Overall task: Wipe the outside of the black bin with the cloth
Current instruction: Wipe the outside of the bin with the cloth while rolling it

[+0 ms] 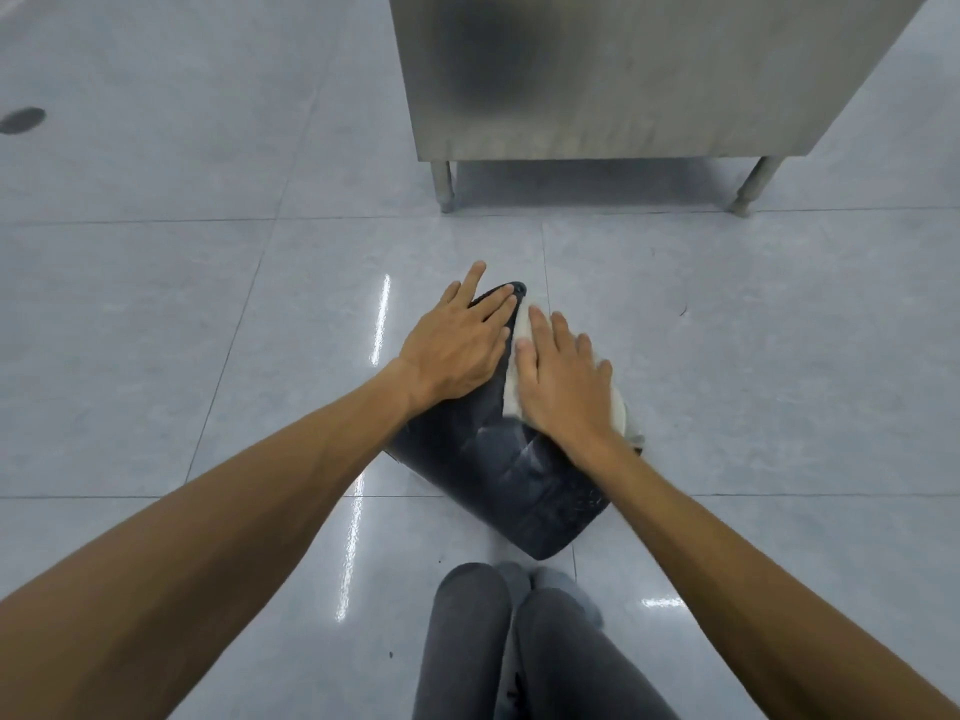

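The right hand (563, 379) lay flat with fingers spread and extended, palm pressing the cloth (511, 387) down against the upper side of the black bin (514, 475); it was not closed around the cloth, only bearing on it. The pale cloth showed along the left edge of that hand and again at its right edge, bunched toward the bin's right flank. The left hand (457, 345) lay just beside it to the left, also open and flat, fingers splayed and pointing away, resting directly on the bin's dark wall near its far end, bracing it. The two hands were close together, thumbs almost meeting.

The black bin lay on its side on the floor (156, 314), its length running from near right to far left, its surface streaked with pale scuff marks below the right wrist. The person's knees (511, 646), in dark grey trousers, were just near of the bin's near end. Farther off, well apart from the bin, stood a stainless-steel cabinet (623, 80) on short legs. A dark round spot (23, 120) marked the tiles at the far left.
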